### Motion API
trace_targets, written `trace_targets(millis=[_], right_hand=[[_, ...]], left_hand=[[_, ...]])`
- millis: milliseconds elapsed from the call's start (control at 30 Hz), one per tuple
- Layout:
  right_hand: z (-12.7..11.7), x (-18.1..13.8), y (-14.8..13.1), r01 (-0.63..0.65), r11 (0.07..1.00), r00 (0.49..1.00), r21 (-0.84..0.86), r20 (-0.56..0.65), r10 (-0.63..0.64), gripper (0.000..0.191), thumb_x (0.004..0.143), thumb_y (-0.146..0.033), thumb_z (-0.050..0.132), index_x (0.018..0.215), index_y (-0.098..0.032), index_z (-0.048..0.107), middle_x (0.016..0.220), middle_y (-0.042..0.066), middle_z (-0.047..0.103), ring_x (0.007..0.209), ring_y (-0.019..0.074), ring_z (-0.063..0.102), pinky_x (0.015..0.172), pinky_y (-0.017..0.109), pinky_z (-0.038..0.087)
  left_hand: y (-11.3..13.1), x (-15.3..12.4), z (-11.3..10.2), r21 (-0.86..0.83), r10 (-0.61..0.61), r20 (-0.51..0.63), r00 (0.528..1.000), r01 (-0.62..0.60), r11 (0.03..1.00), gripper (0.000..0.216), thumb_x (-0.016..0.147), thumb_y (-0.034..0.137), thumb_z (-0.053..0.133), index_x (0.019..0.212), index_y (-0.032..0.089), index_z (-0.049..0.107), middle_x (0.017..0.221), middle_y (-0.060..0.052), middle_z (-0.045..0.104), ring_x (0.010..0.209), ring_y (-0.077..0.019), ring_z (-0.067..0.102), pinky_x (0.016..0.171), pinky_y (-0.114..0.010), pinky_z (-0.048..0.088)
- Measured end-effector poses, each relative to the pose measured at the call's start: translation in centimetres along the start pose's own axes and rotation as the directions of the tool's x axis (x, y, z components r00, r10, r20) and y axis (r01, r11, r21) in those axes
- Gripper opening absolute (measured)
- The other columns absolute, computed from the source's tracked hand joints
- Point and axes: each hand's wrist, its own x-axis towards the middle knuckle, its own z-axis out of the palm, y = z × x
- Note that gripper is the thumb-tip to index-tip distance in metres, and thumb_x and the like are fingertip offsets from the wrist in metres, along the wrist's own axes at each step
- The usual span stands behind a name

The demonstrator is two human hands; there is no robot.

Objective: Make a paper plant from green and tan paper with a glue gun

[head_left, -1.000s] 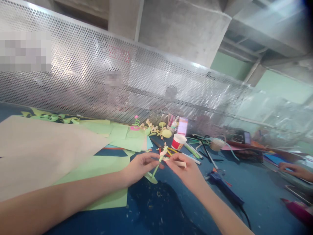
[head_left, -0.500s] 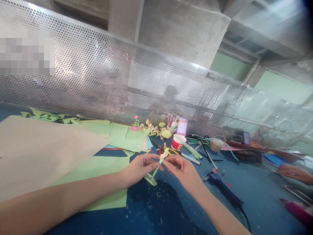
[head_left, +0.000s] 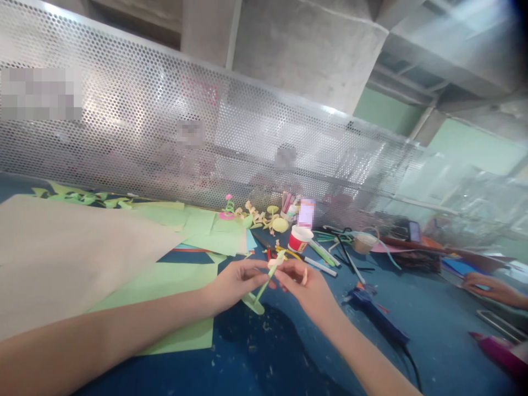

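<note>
A small paper craft (head_left: 264,285) with a thin light green stem, a flat green base and a pale curled strip near its top stands tilted between my hands. My left hand (head_left: 237,283) is closed, its thumb and fingers pinching the stem from the left. From the right, my right hand (head_left: 307,289) pinches the pale strip near the top. A small peach-coloured paper piece (head_left: 305,276) sticks out between the right hand's curled fingers. Just behind the hands are a red and white paper cup (head_left: 301,238) and several markers (head_left: 322,266).
Green paper sheets (head_left: 181,330) and a large pale sheet (head_left: 74,258) lie on the left. A blue glue gun (head_left: 377,314) with a cord rests to the right. Another person's hand (head_left: 493,290) is at far right, near a magenta tool (head_left: 497,352). A perforated metal panel (head_left: 247,132) stands behind.
My hands stay almost in place on the paper craft; the pale strip sits slightly differently round the stem. The other person's hand at far right has shifted slightly left.
</note>
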Motion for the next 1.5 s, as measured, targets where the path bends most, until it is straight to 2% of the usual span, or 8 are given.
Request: trace_targets(millis=[200, 433, 633, 800, 967, 1100, 1267, 1500], right_hand=[[0.4, 0.1, 0.2, -0.028, 0.992, 0.999, 0.125, -0.034, 0.033, 0.019, 0.069, -0.034, 0.064, 0.076, -0.017, 0.058, 0.064, -0.002, 0.061, 0.057, 0.0122, 0.056, 0.057, 0.025, 0.045], [0.1, 0.1, 0.4, -0.019, 0.986, 1.000, 0.166, 0.024, 0.015, 0.020, 0.073, -0.034, 0.062, 0.081, -0.016, 0.059, 0.069, 0.002, 0.064, 0.065, 0.0139, 0.060, 0.062, 0.026, 0.047], [0.2, 0.0, 0.2, -0.014, 0.988, 0.999, 0.153, 0.031, 0.009, 0.019, 0.072, -0.032, 0.062, 0.081, -0.017, 0.056, 0.069, 0.001, 0.063, 0.065, 0.0142, 0.059, 0.063, 0.026, 0.046], [0.4, -0.2, -0.1, -0.027, 0.992, 0.998, 0.122, -0.045, 0.033, 0.021, 0.069, -0.033, 0.064, 0.080, -0.018, 0.056, 0.067, -0.002, 0.061, 0.061, 0.0130, 0.056, 0.060, 0.025, 0.045], [0.7, -0.1, 0.2, -0.003, 0.992, 0.998, 0.129, -0.058, 0.011, 0.020, 0.068, -0.033, 0.065, 0.079, -0.018, 0.057, 0.071, 0.000, 0.062, 0.065, 0.0136, 0.056, 0.062, 0.025, 0.044], [0.9, 0.1, 0.0, 0.036, 0.995, 0.998, 0.091, -0.054, -0.031, 0.018, 0.070, -0.032, 0.064, 0.078, -0.018, 0.057, 0.067, -0.002, 0.059, 0.062, 0.0124, 0.054, 0.060, 0.024, 0.043], [0.8, 0.1, -0.6, 0.048, 0.999, 0.994, 0.022, -0.099, -0.046, 0.018, 0.070, -0.034, 0.064, 0.073, -0.018, 0.056, 0.064, -0.003, 0.055, 0.061, 0.0125, 0.053, 0.058, 0.024, 0.043], [-0.4, -0.1, -1.3, -0.020, 0.999, 1.000, 0.045, -0.021, 0.021, 0.027, 0.074, -0.044, 0.056, 0.083, -0.019, 0.057, 0.074, 0.002, 0.063, 0.068, 0.0157, 0.058, 0.063, 0.027, 0.048]], left_hand=[[0.2, 0.0, 0.2, -0.030, 0.030, 0.017, 0.999, -0.029, 0.999, 0.031, 0.079, 0.034, 0.055, 0.105, 0.017, 0.061, 0.087, -0.005, 0.068, 0.088, -0.0185, 0.061, 0.087, -0.034, 0.042], [-0.1, 0.1, -0.1, -0.077, 0.026, 0.011, 1.000, -0.025, 0.997, 0.031, 0.080, 0.034, 0.054, 0.106, 0.017, 0.061, 0.089, -0.006, 0.067, 0.089, -0.0189, 0.060, 0.088, -0.035, 0.040], [-0.1, 0.1, -0.3, -0.052, 0.012, 0.019, 1.000, -0.011, 0.999, 0.034, 0.080, 0.036, 0.054, 0.106, 0.017, 0.061, 0.086, -0.006, 0.067, 0.087, -0.0179, 0.060, 0.085, -0.032, 0.041], [0.2, 0.0, -0.2, -0.032, -0.023, 0.017, 1.000, 0.024, 0.999, 0.034, 0.078, 0.036, 0.056, 0.106, 0.017, 0.062, 0.086, -0.006, 0.068, 0.085, -0.0176, 0.059, 0.083, -0.031, 0.041], [-0.2, 0.1, 0.0, -0.099, -0.036, -0.019, 0.999, 0.034, 0.994, 0.032, 0.070, 0.029, 0.066, 0.100, 0.019, 0.065, 0.097, -0.004, 0.067, 0.090, -0.0184, 0.059, 0.080, -0.027, 0.042], [-0.3, 0.2, 0.0, -0.136, -0.033, -0.076, 0.997, 0.023, 0.990, 0.028, 0.069, 0.028, 0.067, 0.095, 0.019, 0.068, 0.091, -0.003, 0.068, 0.089, -0.0171, 0.058, 0.082, -0.026, 0.041], [0.0, 0.2, 0.0, -0.233, -0.103, -0.051, 0.993, 0.088, 0.969, 0.020, 0.070, 0.028, 0.067, 0.087, 0.018, 0.069, 0.087, -0.002, 0.069, 0.081, -0.0129, 0.058, 0.077, -0.022, 0.041], [-0.2, 0.6, 0.0, -0.367, -0.177, 0.031, 0.984, 0.176, 0.913, 0.022, 0.074, 0.028, 0.064, 0.091, 0.015, 0.068, 0.085, -0.004, 0.067, 0.073, -0.0098, 0.056, 0.069, -0.020, 0.041]])
